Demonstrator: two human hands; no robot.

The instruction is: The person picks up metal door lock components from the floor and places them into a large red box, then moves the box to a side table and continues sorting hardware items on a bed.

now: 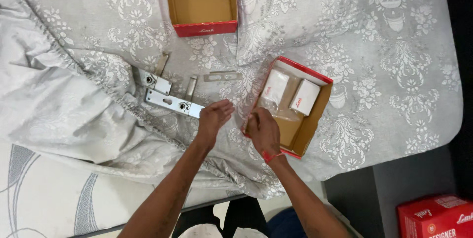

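My left hand [213, 118] rests on the grey patterned sheet [374, 46], its fingers apart, just right of a silver door-handle plate [172, 102]. A second handle plate [154, 81] and a thin flat metal strip [222, 76] lie beyond it. My right hand [262, 130] sits on the near corner of an open red cardboard box [315, 119]. Whether it grips the rim I cannot tell. Inside the box are a clear plastic bag [274, 90] and a small white carton [304, 97].
Another open red box [201, 2], with nothing in it, lies at the far edge of the bed. A closed red box [436, 217] stands on the floor at the lower right. Bunched sheet folds rise on the left.
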